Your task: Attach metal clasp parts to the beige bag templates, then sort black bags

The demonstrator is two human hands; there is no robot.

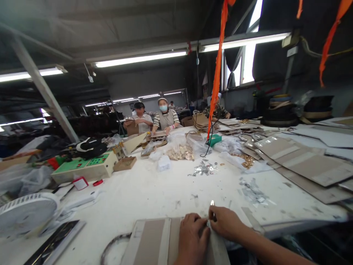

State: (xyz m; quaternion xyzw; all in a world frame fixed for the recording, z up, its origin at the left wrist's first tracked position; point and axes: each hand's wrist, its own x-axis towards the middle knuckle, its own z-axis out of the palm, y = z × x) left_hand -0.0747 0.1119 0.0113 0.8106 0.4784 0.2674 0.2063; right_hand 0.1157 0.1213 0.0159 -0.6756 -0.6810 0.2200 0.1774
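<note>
Panel: the grey-brown panel (153,241) lies on the near edge of the counter (154,195), in front of you, with a curved loop (114,244) by its left side.
Left hand: your left hand (191,235) rests on the panel, fingers bent towards its far edge; whether they grip anything, cannot tell.
Right hand: your right hand (224,221) is pinched narrow at the panel's far edge, a shiny piece (212,202) jutting from the fingers.
Silver pieces: one scatter (205,167) beyond your hands, another (255,193) to the right, both loose.
Stacked panels: a pile (309,158) at right; finished or not, unclear.
Progress: judged mid-work at this edge; contact is made, but no completed fixing is visible beneath your fingers.
</note>
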